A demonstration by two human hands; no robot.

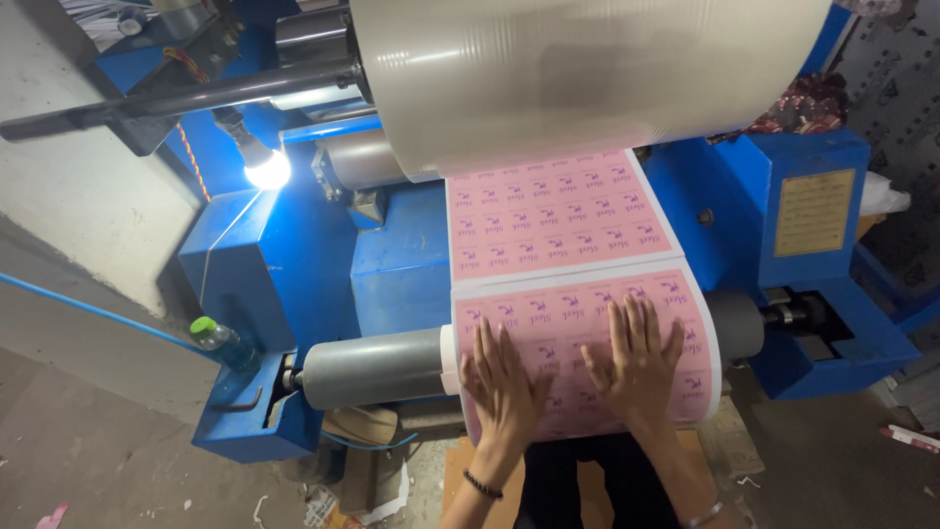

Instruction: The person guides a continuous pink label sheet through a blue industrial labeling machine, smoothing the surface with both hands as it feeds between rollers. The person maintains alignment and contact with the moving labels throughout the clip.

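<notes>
Both hands lie flat, fingers spread wide and gripping nothing, on a roll of pink printed film (586,323) wound around a grey roller (377,367). The left hand (504,382) presses the lower left of the roll's curved face; the right hand (636,358) sits just beside it, a little higher, and the two are near each other but apart. The film under the palms is smooth and glossy, pink with rows of small purple marks, edged by a white margin on each side, and it bulges into a fat cylinder. A dark beaded band circles the left wrist and a thin metal bangle the right.

Above the fingertips the same pink web (558,220) rises as a flat sheet with a white seam across it, and runs up under a very large drum of milky, translucent plastic (578,69), whose surface shows a soft sheen. Left of the left hand the roller's bare matte grey shaft runs out to a blue painted metal frame (406,260), boxy and hard-edged. Further left of that hand a lit bulb (266,168) glows white, and below it a clear plastic bottle with a green cap (223,341) stands against the frame. Right of the right hand the frame bears a yellowish rectangular plate (813,213). Below the wrists lies brown cardboard (509,500) on a dusty concrete floor (117,451) strewn with paper scraps
</notes>
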